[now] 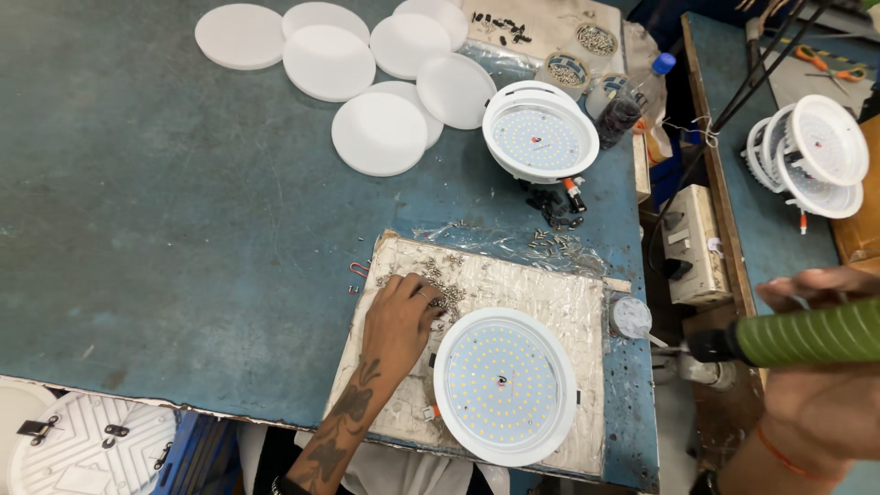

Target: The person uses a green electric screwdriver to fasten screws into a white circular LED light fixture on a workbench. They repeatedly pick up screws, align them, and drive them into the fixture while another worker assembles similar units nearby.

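Our left hand (403, 316) rests palm down on the plastic-wrapped work board (550, 293), its fingertips (436, 302) curled into the loose pile of small screws (440, 280) near the board's far left corner. From here we cannot tell whether a screw is already pinched or the fingers are only raking through the pile. Our right hand (825, 367) is wrapped tight around the green-handled power screwdriver (797, 335), which lies roughly level off the right edge of the table (183, 229), its tip pointing left toward the board.

The round LED downlight panel (504, 385) lies face up on the board's near right part, just beside the left hand, with its white rim clear all round. A small round tin (631, 316) sits at the board's right edge, between the panel and the driver tip.

To do this step well, we judge it best to single out one screw with thumb and forefinger instead of scooping several, and to turn it head up before lifting. The driver should come in level only once the screw is seated, so that the tip does not skid across the LED face. Keeping the left forearm low would steady the panel against the board.

Farther off, white diffuser discs (380, 133) overlap near a second downlight (539, 133).
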Motion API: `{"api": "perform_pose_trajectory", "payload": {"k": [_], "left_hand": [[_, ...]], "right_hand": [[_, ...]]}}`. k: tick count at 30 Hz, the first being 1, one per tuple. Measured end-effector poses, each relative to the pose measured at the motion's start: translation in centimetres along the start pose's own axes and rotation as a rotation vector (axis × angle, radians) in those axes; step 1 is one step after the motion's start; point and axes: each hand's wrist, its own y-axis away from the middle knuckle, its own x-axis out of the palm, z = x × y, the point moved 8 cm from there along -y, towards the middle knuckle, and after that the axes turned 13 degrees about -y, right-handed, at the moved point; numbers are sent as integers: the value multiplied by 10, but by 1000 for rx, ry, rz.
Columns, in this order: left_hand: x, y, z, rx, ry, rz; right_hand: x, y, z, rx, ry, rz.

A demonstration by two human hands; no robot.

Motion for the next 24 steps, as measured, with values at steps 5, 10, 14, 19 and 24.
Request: {"api": "perform_pose_trajectory", "payload": {"k": [5,10,14,19,24], "left_hand": [[-2,-5,2,-12,-25,-62],[-16,-6,7,-68,119,-122],[6,10,20,-386,527,69],[31,37,7,-575,1214,123],[38,54,-9,-674,1462,199]], "right_hand": [[9,-15,1,29,-333,46],[40,-16,-6,47,-429,9],[67,-14,-22,126,-488,-62],[104,-8,-36,160,-557,-104],[127,-8,-39,172,-552,-130]]}}
